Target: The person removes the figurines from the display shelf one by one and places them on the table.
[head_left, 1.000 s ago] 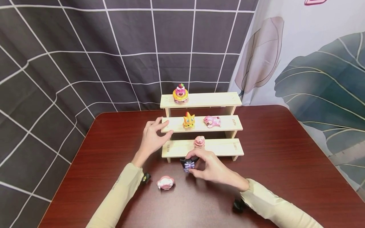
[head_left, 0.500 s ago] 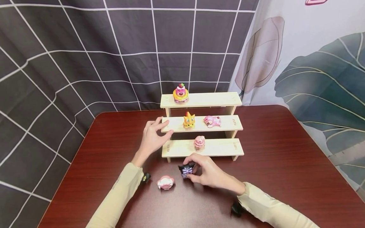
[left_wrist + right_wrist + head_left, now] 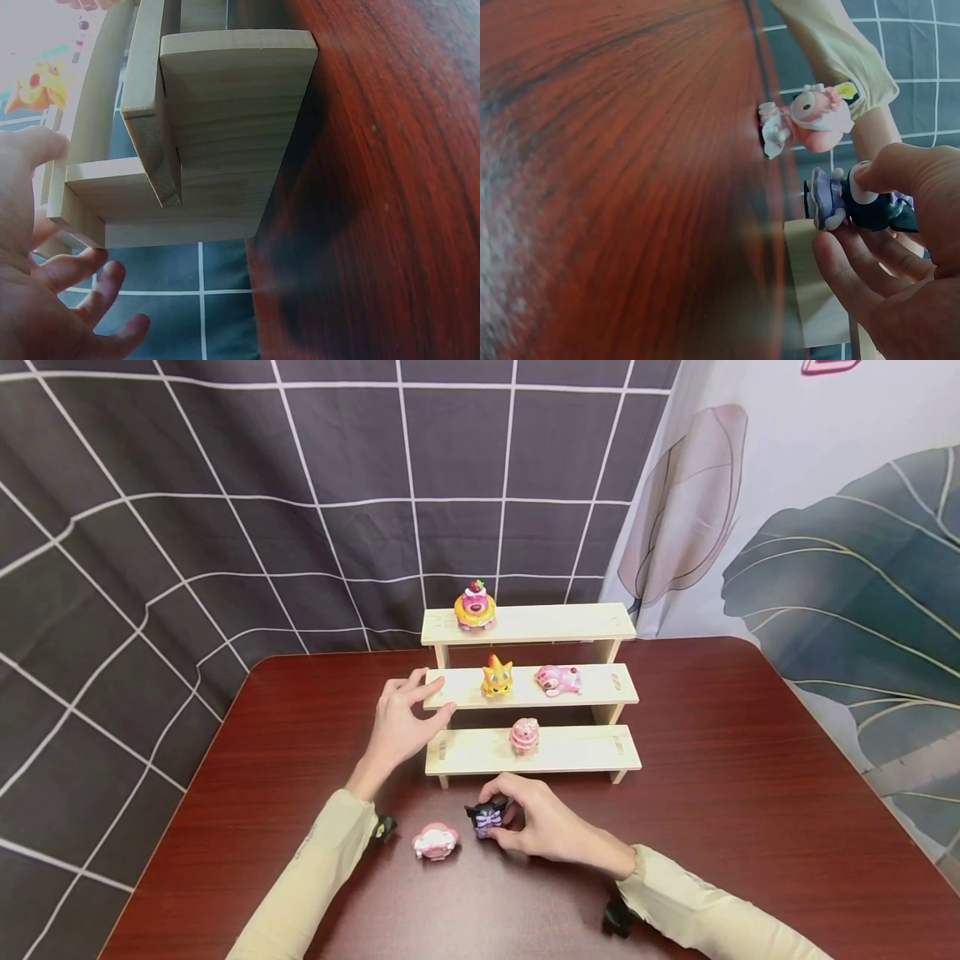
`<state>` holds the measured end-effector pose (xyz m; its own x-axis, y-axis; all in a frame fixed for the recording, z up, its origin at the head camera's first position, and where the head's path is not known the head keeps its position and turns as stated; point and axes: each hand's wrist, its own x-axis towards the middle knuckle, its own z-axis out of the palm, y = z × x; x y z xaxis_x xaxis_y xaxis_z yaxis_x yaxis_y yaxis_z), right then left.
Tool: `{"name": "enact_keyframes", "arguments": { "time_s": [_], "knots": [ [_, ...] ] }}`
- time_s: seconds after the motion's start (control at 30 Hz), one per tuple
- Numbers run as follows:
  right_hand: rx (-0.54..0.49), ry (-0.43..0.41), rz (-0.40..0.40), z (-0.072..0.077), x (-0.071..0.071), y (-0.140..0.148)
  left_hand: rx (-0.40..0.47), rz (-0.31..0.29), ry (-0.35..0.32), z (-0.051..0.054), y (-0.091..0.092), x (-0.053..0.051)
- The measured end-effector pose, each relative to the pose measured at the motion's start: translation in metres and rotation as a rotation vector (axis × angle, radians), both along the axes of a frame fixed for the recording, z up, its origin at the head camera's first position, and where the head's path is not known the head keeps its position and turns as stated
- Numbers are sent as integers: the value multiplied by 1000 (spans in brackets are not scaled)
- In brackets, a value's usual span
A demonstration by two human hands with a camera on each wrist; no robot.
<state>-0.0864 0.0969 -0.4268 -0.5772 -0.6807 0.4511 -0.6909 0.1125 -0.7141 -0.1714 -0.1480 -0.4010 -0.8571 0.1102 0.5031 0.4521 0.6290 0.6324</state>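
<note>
My right hand (image 3: 555,822) pinches a black and purple figurine (image 3: 487,820) with a bow, low over the table in front of the shelf. Whether its base touches the tabletop I cannot tell. Just left of it a pink and white figurine (image 3: 435,842) stands on the table; both show in the right wrist view, the held figurine (image 3: 826,199) upright to the tabletop. At the left end of a three-tier wooden display shelf (image 3: 573,752), my left hand (image 3: 399,722) holds the middle board between thumb and index finger. Its other fingers (image 3: 112,289) hang loose beside the board.
A pink figurine (image 3: 524,736) stands on the lowest board. The middle board bears a yellow spiky figurine (image 3: 497,678) and a lying pink bear figurine (image 3: 558,680). On the top board sits a pink bear in a yellow ring (image 3: 476,607). Behind the table hangs a dark checked curtain (image 3: 337,527).
My right hand has drawn the black and purple figurine from the lowest board's front edge toward the person and slightly left, nearer the pink and white figurine. The left hand stays put.
</note>
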Motion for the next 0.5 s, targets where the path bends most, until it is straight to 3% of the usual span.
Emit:
{"name": "enact_keyframes", "arguments": {
  "time_s": [0.5],
  "knots": [
    [36,3,3,-10,2,0,-1,0,6,-1,0,0]
  ]
}}
